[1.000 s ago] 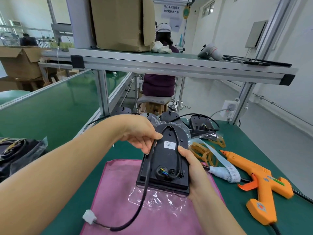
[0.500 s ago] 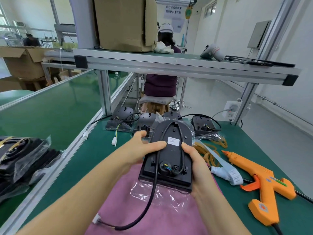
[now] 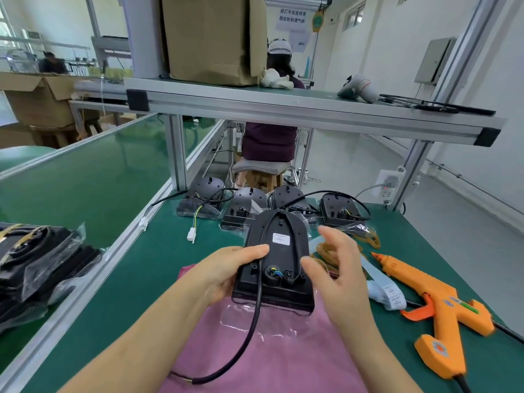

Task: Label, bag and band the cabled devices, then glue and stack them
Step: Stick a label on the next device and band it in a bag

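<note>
Right hand [image 3: 340, 268] has let go of the labelled device [image 3: 278, 259], fingers apart by the rubber bands [image 3: 324, 251]; left hand [image 3: 226, 270] grips it, banding likely next.

Two bare forearms are shown from the lower edge of the view up to the wrists. The left grip [image 3: 226, 270] and the right grip [image 3: 337, 268] are bare too, with slender fingers. Clothing is kept out of view.
</note>
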Available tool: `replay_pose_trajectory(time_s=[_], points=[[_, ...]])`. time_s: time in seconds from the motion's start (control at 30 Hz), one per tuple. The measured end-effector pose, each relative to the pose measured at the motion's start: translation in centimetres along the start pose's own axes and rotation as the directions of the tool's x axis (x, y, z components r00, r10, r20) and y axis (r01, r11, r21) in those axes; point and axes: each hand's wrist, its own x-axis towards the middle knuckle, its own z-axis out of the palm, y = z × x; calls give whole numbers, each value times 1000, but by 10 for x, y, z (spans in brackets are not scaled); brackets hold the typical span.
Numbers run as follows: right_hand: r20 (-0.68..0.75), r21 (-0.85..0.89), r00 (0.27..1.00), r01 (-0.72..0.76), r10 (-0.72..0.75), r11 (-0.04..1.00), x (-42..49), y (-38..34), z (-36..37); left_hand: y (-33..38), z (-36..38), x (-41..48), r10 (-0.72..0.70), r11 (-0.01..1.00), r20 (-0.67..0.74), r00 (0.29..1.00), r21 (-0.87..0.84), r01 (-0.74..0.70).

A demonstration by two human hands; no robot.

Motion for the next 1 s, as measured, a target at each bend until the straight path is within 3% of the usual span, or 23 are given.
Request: replay_pose_trajectory(time_s=[0.03,0.07,0.13,0.2,0.27,0.43,0.53,0.63,0.7,0.73,0.77,0.83,0.93,1.0], points=[[94,-92,962,266,-258,959,-5,-6,2,0,0,0,7,1000,4,1000,-12,-7],[215,-160,867,486,-450,859,-12,-12,6,1,0,1,13,1000,9,1000,-27,-13],[386,-272,692,717,-610,641,-24,-17,16,3,-1,2,12,999,30,999,-47,-10],[441,-367,624,782,-645,504,-29,-18,21,7,-3,2,14,998,47,999,-54,-11],[435,-393,610,791,-663,470,-29,-17,20,10,-6,2,35,998,41,999,-49,-33],[412,-309,658,752,-631,582,-29,-14,16,16,-13,2,72,997,-9,997,-28,-72],[340,-169,739,656,-581,736,-32,-10,13,19,-19,3,74,996,-21,997,-48,-75],[202,34,880,432,-429,901,-38,-5,12,22,-25,4,88,994,-54,995,-59,-91],[85,254,984,131,-158,958,-42,-7,14,24,-28,3,103,992,-72,992,-61,-107],[44,389,998,-47,32,920,-42,-9,14,24,-29,2,114,991,-71,991,-56,-118],[37,489,977,-201,210,849,-40,-9,15,24,-29,2,128,990,-67,990,-51,-131],[69,555,899,-395,433,732,-34,-7,13,24,-29,-1,159,985,-63,985,-54,-163],[98,571,789,-544,606,615,-20,-4,2,21,-27,-4,203,976,-74,976,-67,-208],[100,557,758,-580,645,595,-10,-5,-5,17,-26,-5,214,975,-63,975,-51,-218]])
